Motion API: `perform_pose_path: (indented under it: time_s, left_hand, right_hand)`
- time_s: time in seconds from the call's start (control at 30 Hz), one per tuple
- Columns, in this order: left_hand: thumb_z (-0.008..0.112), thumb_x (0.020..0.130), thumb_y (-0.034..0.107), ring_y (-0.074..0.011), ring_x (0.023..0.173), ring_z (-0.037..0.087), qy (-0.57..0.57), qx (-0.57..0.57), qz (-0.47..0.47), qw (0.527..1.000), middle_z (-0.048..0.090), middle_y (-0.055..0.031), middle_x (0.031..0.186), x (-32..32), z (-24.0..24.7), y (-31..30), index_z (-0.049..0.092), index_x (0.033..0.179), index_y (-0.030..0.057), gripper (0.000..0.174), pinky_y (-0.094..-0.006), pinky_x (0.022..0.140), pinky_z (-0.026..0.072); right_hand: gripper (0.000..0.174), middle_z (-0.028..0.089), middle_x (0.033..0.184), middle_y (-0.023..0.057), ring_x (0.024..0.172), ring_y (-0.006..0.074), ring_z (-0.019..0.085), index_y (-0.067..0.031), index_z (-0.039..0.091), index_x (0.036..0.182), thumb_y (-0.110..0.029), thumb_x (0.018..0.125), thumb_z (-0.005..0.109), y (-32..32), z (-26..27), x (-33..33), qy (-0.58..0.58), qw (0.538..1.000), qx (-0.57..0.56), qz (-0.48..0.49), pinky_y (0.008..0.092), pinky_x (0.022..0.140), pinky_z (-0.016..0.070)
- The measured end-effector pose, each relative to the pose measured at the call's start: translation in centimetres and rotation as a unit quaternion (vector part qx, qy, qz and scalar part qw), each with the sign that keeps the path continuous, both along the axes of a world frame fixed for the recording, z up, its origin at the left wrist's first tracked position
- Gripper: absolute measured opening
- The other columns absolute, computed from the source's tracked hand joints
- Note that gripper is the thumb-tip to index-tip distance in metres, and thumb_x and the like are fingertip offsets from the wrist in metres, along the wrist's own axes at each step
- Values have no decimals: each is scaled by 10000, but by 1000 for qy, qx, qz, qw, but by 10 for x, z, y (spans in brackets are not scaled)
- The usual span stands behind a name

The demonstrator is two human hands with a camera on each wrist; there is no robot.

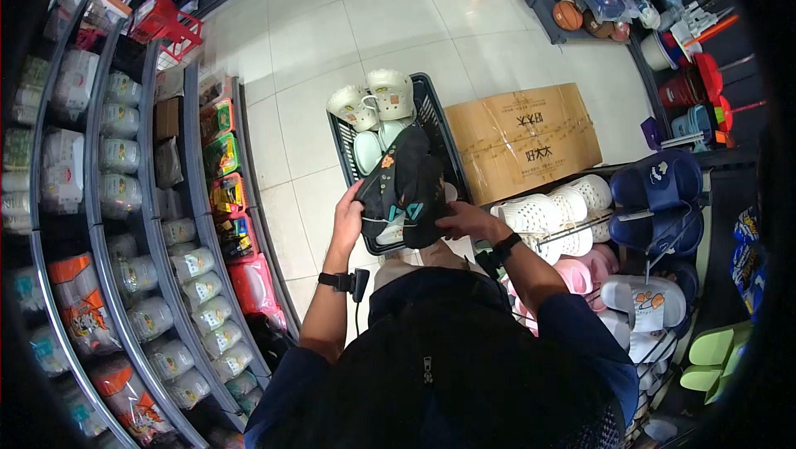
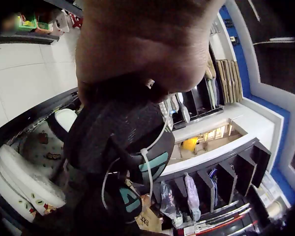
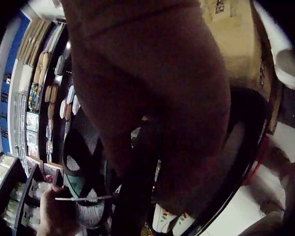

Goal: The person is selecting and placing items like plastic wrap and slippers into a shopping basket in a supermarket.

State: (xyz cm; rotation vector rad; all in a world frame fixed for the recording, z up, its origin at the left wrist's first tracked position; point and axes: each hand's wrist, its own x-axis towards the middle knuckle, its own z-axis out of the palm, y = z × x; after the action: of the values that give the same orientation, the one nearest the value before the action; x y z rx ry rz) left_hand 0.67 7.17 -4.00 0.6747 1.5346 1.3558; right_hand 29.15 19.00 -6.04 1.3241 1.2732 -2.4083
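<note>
Over a dark plastic basket point(image 1: 446, 130) I hold a pair of black slippers point(image 1: 421, 175) with teal marks on the straps. A thin white tie point(image 2: 146, 164) links the two slippers. My left hand point(image 1: 348, 215) grips them along the left edge, its thumb near the upper side. From the other side my right hand point(image 1: 466, 221) holds the right slipper's near end; its fingertips are partly hidden behind the slipper. Cream clogs point(image 1: 390, 94) stand at the basket's far end, with mint-green slippers point(image 1: 367, 153) beside the black pair.
A taped cardboard box point(image 1: 526, 140) lies right of the basket. White clogs point(image 1: 531, 215), pink clogs point(image 1: 572, 273) and navy slippers point(image 1: 655, 179) hang on a rack at my right. Shelves of packed jars point(image 1: 207, 316) line the left. A red plastic stool point(image 1: 168, 22) stands farther back.
</note>
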Motion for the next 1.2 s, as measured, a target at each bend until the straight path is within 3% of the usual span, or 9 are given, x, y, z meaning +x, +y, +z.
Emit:
perform_pose_path:
  time_s: [0.27, 0.37, 0.43, 0.47, 0.57, 0.63, 0.77, 0.93, 1.2]
  left_hand:
    - [513, 1032, 159, -205, 1149, 633, -115, 32, 56, 991, 658, -132, 1270, -25, -9, 47, 531, 1384, 6, 384, -335, 1011, 502]
    - [563, 1064, 275, -204, 1118, 661, -199, -9, 16, 980, 677, -115, 1264, -52, -21, 76, 540, 1420, -10, 457, -330, 989, 526]
    - [597, 1055, 289, -201, 1028, 690, -109, -72, 44, 990, 700, -113, 1202, -67, -63, 93, 582, 1354, -17, 429, -321, 910, 559]
    - [597, 1055, 289, -201, 1028, 690, -111, -72, 44, 990, 700, -113, 1202, -68, -75, 96, 582, 1354, -17, 429, -321, 910, 559]
    - [705, 994, 283, -196, 927, 668, -59, -111, 132, 983, 697, -121, 1052, -74, -116, 95, 622, 1243, -39, 415, -355, 799, 570]
    - [686, 1002, 341, -199, 894, 661, -132, -78, 200, 968, 684, -119, 1064, -78, -146, 81, 602, 1234, -49, 461, -357, 767, 569]
    - [582, 1041, 449, -242, 1075, 622, -205, -20, 277, 938, 633, -180, 1234, -47, -136, 64, 524, 1340, -92, 621, -369, 957, 512]
    - [592, 1024, 248, -345, 1369, 509, 21, -116, 237, 964, 500, -266, 1499, -2, -131, 48, 407, 1499, -103, 619, -394, 1150, 381]
    - [584, 903, -4, -453, 1292, 534, 373, -123, 25, 920, 519, -330, 1428, -34, -128, 75, 467, 1473, -65, 586, -437, 1122, 424]
  right_hand:
    - [665, 591, 1325, 146, 962, 214, 698, -36, 363, 1468, -205, 951, 745, -18, -19, -23, 108, 984, -54, -134, 336, 814, 615]
    - [442, 673, 1156, 128, 894, 199, 706, -41, 534, 1319, -242, 968, 712, -7, -11, -38, 19, 997, 24, -66, 344, 778, 604]
    - [260, 706, 916, 105, 804, 177, 709, -8, 659, 1076, -244, 968, 681, 10, -32, -42, -47, 935, 216, 279, 346, 730, 582]
    - [260, 706, 916, 105, 804, 177, 709, -8, 659, 1076, -244, 968, 681, 15, -35, -41, -49, 934, 216, 278, 346, 730, 582]
    - [218, 693, 771, 110, 729, 176, 708, 6, 709, 948, -207, 956, 663, 23, -30, -40, -9, 904, 336, 266, 358, 702, 563]
    - [321, 734, 911, 210, 853, 375, 715, 23, 719, 1048, -264, 913, 670, 32, -8, -34, -83, 906, 408, 72, 438, 815, 565]
    - [335, 731, 993, 237, 961, 390, 713, 28, 696, 1127, -223, 906, 673, 68, -42, -13, -104, 867, 487, -32, 455, 872, 555]
    - [458, 691, 1162, 264, 1098, 398, 673, 32, 591, 1284, -164, 884, 697, 80, -61, -16, -153, 859, 488, -13, 481, 964, 519]
    - [493, 682, 1194, 243, 1119, 406, 665, 11, 557, 1278, -198, 876, 752, 65, -34, -26, -238, 852, 464, 46, 472, 968, 520]
